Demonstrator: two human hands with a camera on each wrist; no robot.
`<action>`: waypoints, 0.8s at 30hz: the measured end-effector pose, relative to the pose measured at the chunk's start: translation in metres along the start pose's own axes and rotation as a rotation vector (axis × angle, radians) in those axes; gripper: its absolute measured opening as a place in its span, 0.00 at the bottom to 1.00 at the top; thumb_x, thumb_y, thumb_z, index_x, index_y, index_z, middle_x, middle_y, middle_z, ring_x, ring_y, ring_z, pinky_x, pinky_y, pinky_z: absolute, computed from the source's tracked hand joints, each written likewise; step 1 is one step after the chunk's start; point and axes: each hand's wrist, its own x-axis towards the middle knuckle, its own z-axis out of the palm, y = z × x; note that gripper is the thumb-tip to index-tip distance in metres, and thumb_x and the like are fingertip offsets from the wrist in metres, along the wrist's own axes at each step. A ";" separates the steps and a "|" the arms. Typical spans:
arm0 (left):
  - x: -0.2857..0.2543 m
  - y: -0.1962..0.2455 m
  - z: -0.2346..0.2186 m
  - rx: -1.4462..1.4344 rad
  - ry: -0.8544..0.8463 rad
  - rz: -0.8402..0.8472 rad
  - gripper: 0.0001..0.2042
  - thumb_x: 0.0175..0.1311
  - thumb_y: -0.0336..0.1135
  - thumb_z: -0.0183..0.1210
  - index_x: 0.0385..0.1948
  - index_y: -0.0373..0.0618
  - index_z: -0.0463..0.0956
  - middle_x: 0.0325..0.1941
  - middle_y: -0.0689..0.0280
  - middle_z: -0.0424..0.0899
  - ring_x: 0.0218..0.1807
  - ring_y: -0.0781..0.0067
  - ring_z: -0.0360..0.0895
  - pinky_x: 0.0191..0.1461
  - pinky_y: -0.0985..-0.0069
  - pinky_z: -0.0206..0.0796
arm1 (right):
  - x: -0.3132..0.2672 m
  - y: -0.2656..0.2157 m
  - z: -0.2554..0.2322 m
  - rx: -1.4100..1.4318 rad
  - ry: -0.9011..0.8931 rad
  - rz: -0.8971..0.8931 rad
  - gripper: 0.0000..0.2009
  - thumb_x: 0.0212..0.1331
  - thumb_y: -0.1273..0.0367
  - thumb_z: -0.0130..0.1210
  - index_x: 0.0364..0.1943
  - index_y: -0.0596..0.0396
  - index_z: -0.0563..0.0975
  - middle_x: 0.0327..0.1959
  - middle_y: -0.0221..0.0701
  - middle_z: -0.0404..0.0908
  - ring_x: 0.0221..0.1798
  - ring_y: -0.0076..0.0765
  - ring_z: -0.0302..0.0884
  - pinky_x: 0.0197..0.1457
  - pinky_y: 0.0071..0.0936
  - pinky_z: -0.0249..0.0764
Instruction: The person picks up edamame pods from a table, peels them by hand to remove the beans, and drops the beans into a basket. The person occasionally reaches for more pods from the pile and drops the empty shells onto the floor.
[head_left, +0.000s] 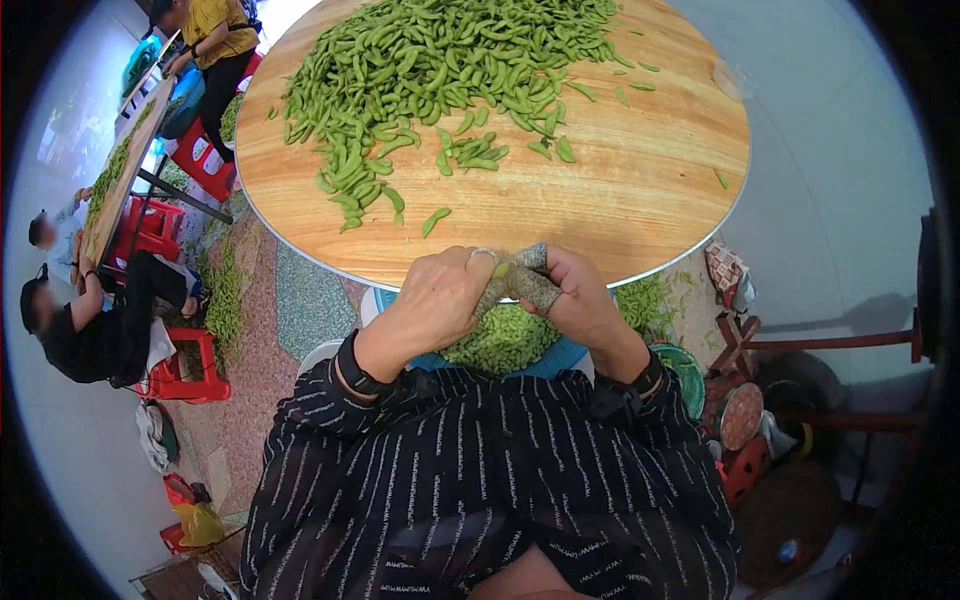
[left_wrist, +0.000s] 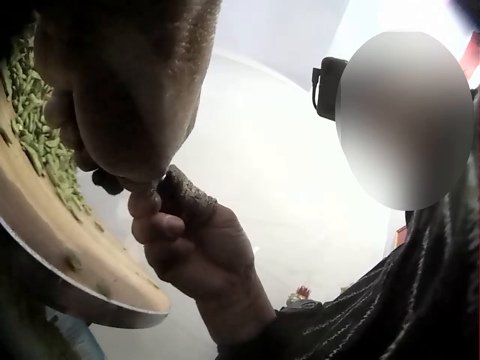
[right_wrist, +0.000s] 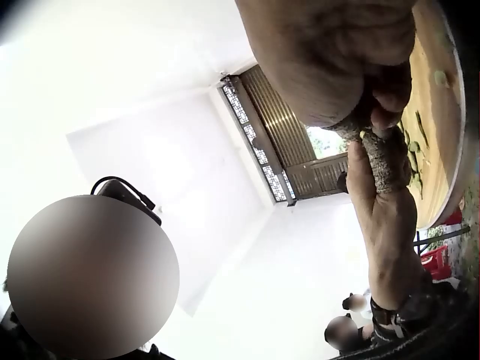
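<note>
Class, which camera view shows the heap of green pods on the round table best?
The head view: the whole heap of green pods lies spread across the round table. The left wrist view shows only a strip of pods at the table's edge; the right wrist view shows a few scattered pods.

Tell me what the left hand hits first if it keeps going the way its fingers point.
Most likely the right hand: the left hand points across at it, both pinching one green pod between them. Depth beyond is unclear.
</note>
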 end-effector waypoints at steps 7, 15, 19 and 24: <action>0.002 0.000 -0.008 0.055 -0.099 0.067 0.12 0.35 0.23 0.53 0.27 0.38 0.65 0.19 0.54 0.71 0.26 0.52 0.71 0.27 0.62 0.60 | 0.000 -0.001 -0.001 -0.065 -0.012 0.009 0.05 0.54 0.70 0.49 0.29 0.58 0.72 0.19 0.22 0.69 0.22 0.17 0.62 0.26 0.16 0.60; 0.003 -0.001 -0.005 -0.038 -0.163 0.068 0.11 0.38 0.24 0.52 0.27 0.37 0.66 0.20 0.52 0.72 0.27 0.50 0.71 0.28 0.61 0.60 | 0.002 0.011 0.002 -0.102 0.040 -0.163 0.05 0.54 0.70 0.49 0.28 0.59 0.72 0.20 0.23 0.70 0.23 0.16 0.63 0.26 0.16 0.60; 0.001 -0.008 0.009 -0.278 -0.178 0.034 0.10 0.44 0.29 0.54 0.28 0.36 0.65 0.21 0.52 0.72 0.27 0.48 0.70 0.28 0.61 0.61 | 0.007 0.019 -0.006 0.098 -0.058 -0.007 0.05 0.54 0.70 0.49 0.30 0.57 0.72 0.22 0.23 0.71 0.23 0.15 0.63 0.26 0.14 0.60; -0.004 -0.005 0.023 -0.321 0.054 -0.040 0.11 0.50 0.34 0.54 0.28 0.37 0.66 0.20 0.52 0.72 0.26 0.49 0.71 0.26 0.64 0.62 | 0.003 0.012 -0.005 0.227 -0.062 0.020 0.05 0.55 0.70 0.50 0.32 0.57 0.72 0.22 0.22 0.71 0.23 0.14 0.63 0.26 0.13 0.59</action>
